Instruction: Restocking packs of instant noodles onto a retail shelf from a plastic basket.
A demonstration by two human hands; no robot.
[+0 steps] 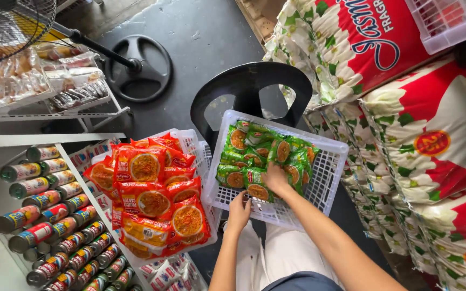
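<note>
A white plastic basket [324, 186] rests on a black chair [252, 81] and holds several green noodle packets [254, 153]. My right hand [276, 178] lies on the green packets inside the basket, fingers closed on one. My left hand [238, 211] grips the basket's near rim. To the left, a second white basket [192, 141] is heaped with red-orange noodle packets [155, 199].
Large red and white rice sacks [432, 140] are stacked on the right. A white shelf [76, 161] at left carries rows of tin cans [55, 226]. Wrapped snacks [22, 75] sit on a wire rack above, beside a fan's round black base [138, 67]. The floor is dark concrete.
</note>
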